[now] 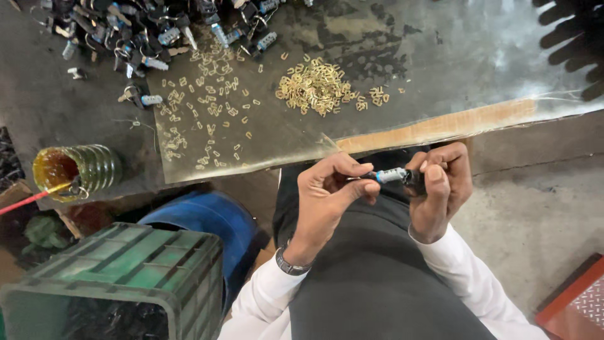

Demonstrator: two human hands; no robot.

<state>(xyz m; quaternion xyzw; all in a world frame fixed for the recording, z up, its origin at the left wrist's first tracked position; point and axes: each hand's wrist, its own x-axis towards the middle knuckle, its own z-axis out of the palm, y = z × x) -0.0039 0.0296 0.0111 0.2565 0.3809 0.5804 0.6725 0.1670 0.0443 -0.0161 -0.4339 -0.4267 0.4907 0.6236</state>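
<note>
My right hand (440,189) grips a small silver lock cylinder (393,175) with a black end, held level above my lap. My left hand (330,189) pinches at the cylinder's left tip with thumb and forefinger; whatever is between them is too small to make out. On the worktop just beyond lies a heap of small brass pieces (314,85), with more brass pieces scattered (211,104) to its left. A pile of lock cylinders with black-headed keys (151,31) fills the far left of the worktop.
A grimy metal sheet (440,56) covers the worktop, its near edge curled. A greasy tin (75,170) with a red-handled tool stands at the left. A green plastic crate (119,277) and a blue drum (201,220) sit beside my left leg. A red plate (579,308) lies at the lower right.
</note>
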